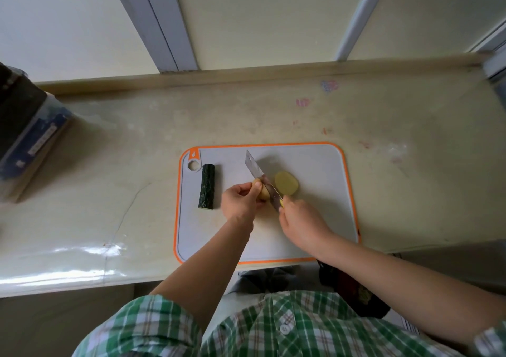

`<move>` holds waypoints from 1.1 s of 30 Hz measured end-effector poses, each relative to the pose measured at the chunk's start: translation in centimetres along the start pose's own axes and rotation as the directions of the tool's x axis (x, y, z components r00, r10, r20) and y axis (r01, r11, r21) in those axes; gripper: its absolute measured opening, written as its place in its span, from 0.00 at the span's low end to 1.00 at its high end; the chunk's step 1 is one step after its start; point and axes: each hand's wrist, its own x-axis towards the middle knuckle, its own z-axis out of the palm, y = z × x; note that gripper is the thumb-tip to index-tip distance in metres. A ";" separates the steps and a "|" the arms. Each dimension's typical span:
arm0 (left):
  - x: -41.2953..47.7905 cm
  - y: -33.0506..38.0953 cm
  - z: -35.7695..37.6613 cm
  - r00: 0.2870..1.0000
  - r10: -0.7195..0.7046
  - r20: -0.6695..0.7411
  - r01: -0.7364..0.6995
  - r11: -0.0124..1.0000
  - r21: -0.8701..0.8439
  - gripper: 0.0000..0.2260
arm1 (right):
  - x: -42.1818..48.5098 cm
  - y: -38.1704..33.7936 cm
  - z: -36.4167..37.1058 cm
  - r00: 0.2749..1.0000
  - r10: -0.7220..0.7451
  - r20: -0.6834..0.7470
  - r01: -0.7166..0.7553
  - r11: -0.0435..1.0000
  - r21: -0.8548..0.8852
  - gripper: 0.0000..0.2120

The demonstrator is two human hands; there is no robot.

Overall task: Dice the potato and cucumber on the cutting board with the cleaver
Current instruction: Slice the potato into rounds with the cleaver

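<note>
Grey board [315,192] | 1 cucumber [207,186] | 2 potato pcs [286,182] | 1 cleaver [256,171]

Shiny metal cleaver [257,174]; matt plastic cutting board [315,165]; bumpy-skinned cucumber [207,186]; glossy countertop [109,165].

Cutting board [315,162] is bare right of the right hand [301,219] and beyond it. Between the hands: cleaver [258,174] and held potato piece [263,191], no gap. Cut potato half [286,183] just beyond the right hand, beside the blade. Cucumber [207,186] near the left hand [241,201], on its left; counter [123,165] past it open up to the dark box [24,126].
</note>
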 end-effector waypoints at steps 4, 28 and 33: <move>0.1 0.1 -0.2 1.000 -0.027 0.010 0.027 1.000 -0.006 0.09 | 1.7 -0.7 0.9 1.000 0.014 -0.011 -0.014 1.000 0.010 0.07; -1.1 -0.3 0.0 0.996 -0.084 -0.009 0.080 0.974 -0.212 0.03 | -0.4 0.1 -4.0 0.999 -0.033 -0.038 0.036 0.996 0.076 0.08; -1.1 -0.4 0.2 0.997 -0.073 -0.024 0.067 0.980 -0.185 0.06 | -1.1 0.5 -3.4 0.997 -0.057 -0.048 0.059 0.997 0.044 0.07</move>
